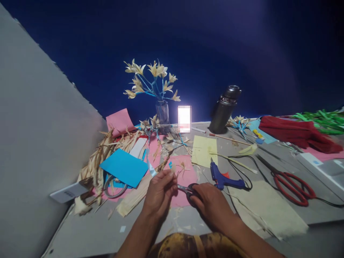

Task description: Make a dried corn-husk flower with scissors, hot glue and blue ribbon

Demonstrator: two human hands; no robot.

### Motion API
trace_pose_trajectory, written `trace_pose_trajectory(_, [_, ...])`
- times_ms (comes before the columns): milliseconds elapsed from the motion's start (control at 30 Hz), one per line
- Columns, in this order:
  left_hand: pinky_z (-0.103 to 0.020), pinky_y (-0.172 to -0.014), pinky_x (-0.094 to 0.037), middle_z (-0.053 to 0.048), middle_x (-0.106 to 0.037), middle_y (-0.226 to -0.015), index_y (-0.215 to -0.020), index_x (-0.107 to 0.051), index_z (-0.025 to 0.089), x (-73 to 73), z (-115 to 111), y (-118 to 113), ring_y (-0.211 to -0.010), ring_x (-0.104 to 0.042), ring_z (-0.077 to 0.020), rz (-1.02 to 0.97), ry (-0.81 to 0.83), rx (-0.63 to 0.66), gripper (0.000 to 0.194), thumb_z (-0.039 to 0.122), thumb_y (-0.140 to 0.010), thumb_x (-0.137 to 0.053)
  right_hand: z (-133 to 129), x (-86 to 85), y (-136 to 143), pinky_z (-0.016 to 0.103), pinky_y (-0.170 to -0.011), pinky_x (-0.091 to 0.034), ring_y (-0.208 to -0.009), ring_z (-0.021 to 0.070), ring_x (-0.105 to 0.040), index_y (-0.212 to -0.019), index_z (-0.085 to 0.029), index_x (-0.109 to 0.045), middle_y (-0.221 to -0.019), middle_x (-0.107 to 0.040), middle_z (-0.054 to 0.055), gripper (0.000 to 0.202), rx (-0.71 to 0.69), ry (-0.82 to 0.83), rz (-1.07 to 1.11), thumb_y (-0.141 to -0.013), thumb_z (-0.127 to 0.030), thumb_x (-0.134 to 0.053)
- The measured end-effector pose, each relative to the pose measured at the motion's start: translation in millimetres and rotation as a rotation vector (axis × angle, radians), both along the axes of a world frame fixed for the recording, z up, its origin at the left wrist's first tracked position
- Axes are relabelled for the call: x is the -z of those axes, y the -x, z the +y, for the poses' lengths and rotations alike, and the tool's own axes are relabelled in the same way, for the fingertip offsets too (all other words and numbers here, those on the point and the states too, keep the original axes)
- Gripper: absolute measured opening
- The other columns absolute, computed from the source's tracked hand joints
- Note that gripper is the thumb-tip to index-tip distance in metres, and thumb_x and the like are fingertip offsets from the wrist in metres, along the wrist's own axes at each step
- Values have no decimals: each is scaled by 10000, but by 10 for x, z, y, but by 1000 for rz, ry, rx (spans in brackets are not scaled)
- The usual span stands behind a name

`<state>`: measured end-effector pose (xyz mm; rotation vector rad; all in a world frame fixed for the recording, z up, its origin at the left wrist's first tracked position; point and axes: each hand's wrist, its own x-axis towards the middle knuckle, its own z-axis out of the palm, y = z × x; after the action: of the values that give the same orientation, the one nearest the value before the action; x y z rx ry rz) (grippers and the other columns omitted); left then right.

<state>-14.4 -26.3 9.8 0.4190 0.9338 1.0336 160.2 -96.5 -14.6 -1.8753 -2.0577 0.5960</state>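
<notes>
My left hand [161, 190] is closed, pinching a small pale petal-like piece [173, 167] that shows above the thumb and fingertips. My right hand [209, 200] grips a small pair of scissors [191, 191] by the dark handles. The scissors' blades point left and reach my left fingers, which hide their tips. Under and beyond the hands lies a pink sheet [185, 175] with dry scraps. Just right of my right hand is a blue glue gun [225, 179], its nozzle near a yellow sheet [204, 150].
Dry husks [110, 157] and a blue sheet [124, 167] lie left. At the back stand a glass vase [162, 116] of pale flowers [156, 71] and a dark flask [224, 113]. Large red-handled scissors [279, 179], a cord and red cloth [292, 132] lie right.
</notes>
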Motion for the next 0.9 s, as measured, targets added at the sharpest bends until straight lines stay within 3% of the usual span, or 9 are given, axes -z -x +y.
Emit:
trace_pose_trajectory(333, [-184, -487, -446, -15, -645, -665, -748, -633, 131, -30, 86, 2, -565, -564, -96, 29, -25, 33, 327, 224, -583, -900, -9, 75, -3, 348, -820, -451, -926, 254, -658, -1093, -207, -710, -995, -736, 87, 167, -37, -75, -88, -939, -203, -643])
trace_pose_trajectory(567, [-186, -510, -465, -23, -666, -685, -787, -644, 136, -99, 107, -88, -581, -591, -103, -6, -28, 36, 299, 210, -623, -883, 38, -103, 41, 363, -824, -457, -976, 276, -620, -1035, -177, -717, -1044, -678, 121, 157, -59, 85, -149, -975, -220, -579])
trace_pose_trajectory(700, [-179, -519, -459, -22, -664, -690, -783, -654, 131, -58, 108, -162, -588, -591, -96, -55, -16, 68, 295, 192, -621, -894, 39, -149, 48, 365, -827, -457, -993, 280, -620, -1013, -165, -717, -1042, -679, 123, 197, -70, 89, -131, -1001, -233, -533])
trace_pose_trajectory(900, [-212, -550, -455, -9, -656, -675, -782, -665, 152, 59, 135, -162, -582, -571, -95, -119, -7, 70, 278, 186, -635, -899, 37, -134, -283, 315, -761, -439, -883, 216, -647, -934, -195, -732, -924, -709, 64, 227, 14, -22, -12, -1005, -273, -530])
